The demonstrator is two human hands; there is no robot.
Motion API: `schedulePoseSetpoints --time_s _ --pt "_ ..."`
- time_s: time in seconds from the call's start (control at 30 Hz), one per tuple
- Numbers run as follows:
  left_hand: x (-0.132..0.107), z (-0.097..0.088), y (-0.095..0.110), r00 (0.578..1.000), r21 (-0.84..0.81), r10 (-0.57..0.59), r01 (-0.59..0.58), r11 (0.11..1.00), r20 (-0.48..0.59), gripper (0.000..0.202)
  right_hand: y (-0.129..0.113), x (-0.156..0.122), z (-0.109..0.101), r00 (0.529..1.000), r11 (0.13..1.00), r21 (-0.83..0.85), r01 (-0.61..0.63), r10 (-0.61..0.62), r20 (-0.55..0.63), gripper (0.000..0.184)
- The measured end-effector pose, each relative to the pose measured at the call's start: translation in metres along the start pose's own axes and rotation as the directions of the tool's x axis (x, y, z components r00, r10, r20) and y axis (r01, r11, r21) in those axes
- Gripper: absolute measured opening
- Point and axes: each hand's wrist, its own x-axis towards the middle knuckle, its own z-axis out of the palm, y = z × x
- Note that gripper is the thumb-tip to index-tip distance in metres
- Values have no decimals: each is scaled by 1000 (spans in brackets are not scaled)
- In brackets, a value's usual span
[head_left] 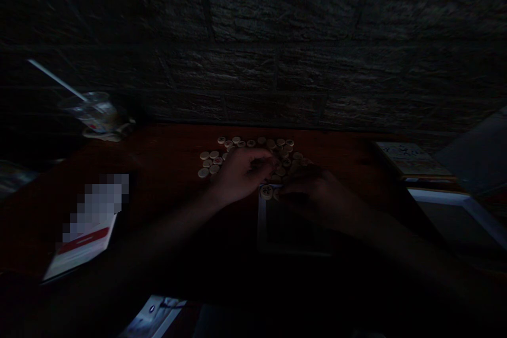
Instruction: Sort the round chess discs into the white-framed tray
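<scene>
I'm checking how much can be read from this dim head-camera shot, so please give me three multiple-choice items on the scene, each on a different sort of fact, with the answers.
1. Where does the clear plastic cup with its straw stand relative to the round game pieces?
A. To their right
B. To their left
C. Among them

2. What colour is the band across the card on the left?
A. Red
B. Green
C. Yellow

3. How are the left hand and right hand placed?
A. Both gripping the cup
B. Both resting on the card
C. Both down over the pieces

Answers:
1. B: the cup stands far left of the pieces.
2. A: a red stripe crosses the card.
3. C: both hands lie over the pieces.
</scene>
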Motion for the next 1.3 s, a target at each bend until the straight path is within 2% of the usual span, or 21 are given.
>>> schedulePoseSetpoints --time_s 0.2,0.3,0.37,0.47,0.57,0.63,0.7,0.73,0.87,0.93,1.0,1.13,1.3 --pt "0 1 -1 1000 -3 -14 14 1000 -7 23 -2 1 -2 999 1000 0 -31 31 25 13" --pt "0 0 1 997 -18 12 -14 1000 -73 19 -3 1 -6 995 999 41 -12 16 -100 10" --pt "2 -4 3 984 -34 29 -35 999 -174 16 -3 1 -9 970 996 71 -53 68 -232 13" --pt "7 -16 4 929 -35 12 -27 999 -369 17 3 1 -13 891 970 144 -193 235 -389 22" --pt "14 -35 -4 854 12 -9 18 1000 -520 20 14 1 -11 820 930 213 -301 366 -440 22" --pt "18 -47 -13 816 81 2 55 995 -579 21 23 1 -8 796 909 232 -346 415 -440 22" --pt "20 -57 -22 810 188 36 93 978 -585 20 31 1 -4 781 893 237 -383 450 -433 22" --pt "20 -61 -26 827 241 50 105 965 -559 20 35 2 -3 777 888 236 -395 460 -429 22" --pt "17 -65 -31 946 381 33 97 919 -322 22 42 2 0 775 868 241 -434 496 -393 24" --pt "16 -64 -30 974 417 32 66 906 -222 24 43 2 0 775 863 244 -443 505 -380 24" --pt "17 -66 -29 976 454 49 55 889 -213 25 43 2 1 778 866 245 -436 499 -381 24" --pt "19 -77 -36 937 487 38 145 861 -347 27 45 2 1 775 866 246 -436 500 -387 24" --pt "22 -90 -47 911 408 23 162 899 -412 27 46 2 1 768 854 261 -450 519 -376 24"
